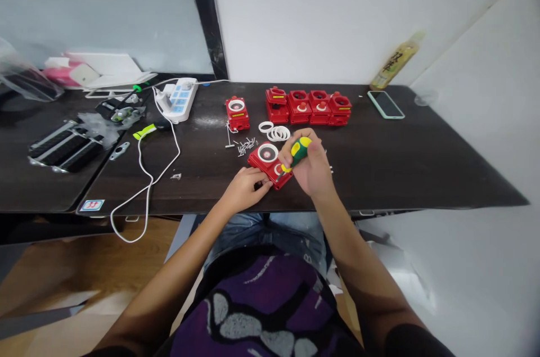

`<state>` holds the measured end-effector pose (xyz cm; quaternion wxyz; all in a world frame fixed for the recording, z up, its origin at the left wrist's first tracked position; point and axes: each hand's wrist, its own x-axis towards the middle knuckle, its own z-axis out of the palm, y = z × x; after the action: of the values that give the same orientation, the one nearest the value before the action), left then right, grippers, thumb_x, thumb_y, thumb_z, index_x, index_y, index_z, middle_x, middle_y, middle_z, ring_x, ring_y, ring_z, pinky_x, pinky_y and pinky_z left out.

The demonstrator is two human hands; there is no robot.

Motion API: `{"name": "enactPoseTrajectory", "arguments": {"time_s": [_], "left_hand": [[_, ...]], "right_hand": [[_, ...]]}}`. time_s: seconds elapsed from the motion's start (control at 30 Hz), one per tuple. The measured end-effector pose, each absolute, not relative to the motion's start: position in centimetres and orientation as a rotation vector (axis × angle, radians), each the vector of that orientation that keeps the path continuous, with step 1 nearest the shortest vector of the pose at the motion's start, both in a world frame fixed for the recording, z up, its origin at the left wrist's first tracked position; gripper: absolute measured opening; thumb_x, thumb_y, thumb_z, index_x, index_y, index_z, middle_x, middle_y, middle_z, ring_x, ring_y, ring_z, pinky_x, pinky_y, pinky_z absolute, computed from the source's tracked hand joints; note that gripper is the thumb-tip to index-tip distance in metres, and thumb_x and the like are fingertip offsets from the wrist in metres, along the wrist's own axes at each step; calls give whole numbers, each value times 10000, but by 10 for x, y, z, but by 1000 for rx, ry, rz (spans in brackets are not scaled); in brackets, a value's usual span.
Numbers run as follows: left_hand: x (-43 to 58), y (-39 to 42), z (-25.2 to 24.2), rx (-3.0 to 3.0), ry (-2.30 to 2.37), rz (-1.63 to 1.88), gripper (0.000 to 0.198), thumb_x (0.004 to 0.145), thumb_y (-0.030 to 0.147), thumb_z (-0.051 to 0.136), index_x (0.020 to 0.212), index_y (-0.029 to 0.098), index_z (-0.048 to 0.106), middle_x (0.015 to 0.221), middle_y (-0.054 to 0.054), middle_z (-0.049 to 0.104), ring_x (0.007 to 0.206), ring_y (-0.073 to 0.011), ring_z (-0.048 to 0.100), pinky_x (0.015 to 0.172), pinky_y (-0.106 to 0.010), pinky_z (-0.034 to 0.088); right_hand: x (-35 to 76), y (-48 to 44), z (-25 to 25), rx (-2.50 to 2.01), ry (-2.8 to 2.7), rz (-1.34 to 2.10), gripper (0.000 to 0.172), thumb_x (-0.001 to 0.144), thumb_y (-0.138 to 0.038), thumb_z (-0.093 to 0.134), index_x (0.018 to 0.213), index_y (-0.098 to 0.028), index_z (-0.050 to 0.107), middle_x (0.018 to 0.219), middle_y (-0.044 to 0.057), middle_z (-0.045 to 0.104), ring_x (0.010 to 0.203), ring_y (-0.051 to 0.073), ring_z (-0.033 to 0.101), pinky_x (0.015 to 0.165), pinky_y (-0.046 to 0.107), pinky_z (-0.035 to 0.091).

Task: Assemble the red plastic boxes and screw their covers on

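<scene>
My right hand (314,168) is wrapped round a screwdriver (301,150) with a green and yellow handle. Its shaft points down at the near right part of a red housing (259,158) that lies on the table in front of me. A white ring (267,153) sits round a dark round window on this housing. At the near left edge of the same housing, the curled fingers of my left hand (248,191) grip it. Just beyond lie several small screws (247,147) and several loose white rings (278,133). The screwdriver's tip is partly hidden.
Another red housing (237,113) stands behind the screws, by a small T-shaped metal piece (229,138). Several more red housings (309,107) form a row at the back. A phone (385,104), bottle (396,62), power strip (181,99) with a white cable and black ribbed block (66,146) lie around.
</scene>
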<state>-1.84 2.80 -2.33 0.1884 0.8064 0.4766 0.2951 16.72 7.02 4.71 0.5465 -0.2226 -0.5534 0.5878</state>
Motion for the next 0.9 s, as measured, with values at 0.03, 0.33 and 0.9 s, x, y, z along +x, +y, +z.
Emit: {"name": "enactPoseTrajectory", "arguments": {"time_s": [0.03, 0.33, 0.9], "left_hand": [[-18, 28, -23, 2268, 1339, 829, 249, 1023, 300, 581, 811, 204, 669, 821, -5, 702, 834, -181, 647, 782, -338, 363], [-18, 29, -23, 2265, 1328, 813, 253, 1021, 291, 578, 795, 202, 651, 830, -14, 707, 839, -184, 653, 787, -334, 376], [-19, 29, -25, 2255, 1333, 837, 238, 1013, 294, 594, 810, 199, 673, 847, -12, 709, 821, -176, 642, 782, -335, 382]], "right_hand": [[171, 73, 49, -539, -1319, 1405, 492, 928, -766, 540, 934, -274, 546, 720, -8, 528, 648, 170, 531, 591, 324, 489], [164, 74, 48, -585, -1258, 1316, 594, 892, -894, 385, 957, -306, 434, 638, -56, 429, 563, 164, 459, 564, 317, 436], [156, 69, 45, -351, -1198, 1365, 488, 852, -691, 734, 1036, -314, 484, 651, -79, 517, 528, 118, 440, 505, 259, 378]]}}
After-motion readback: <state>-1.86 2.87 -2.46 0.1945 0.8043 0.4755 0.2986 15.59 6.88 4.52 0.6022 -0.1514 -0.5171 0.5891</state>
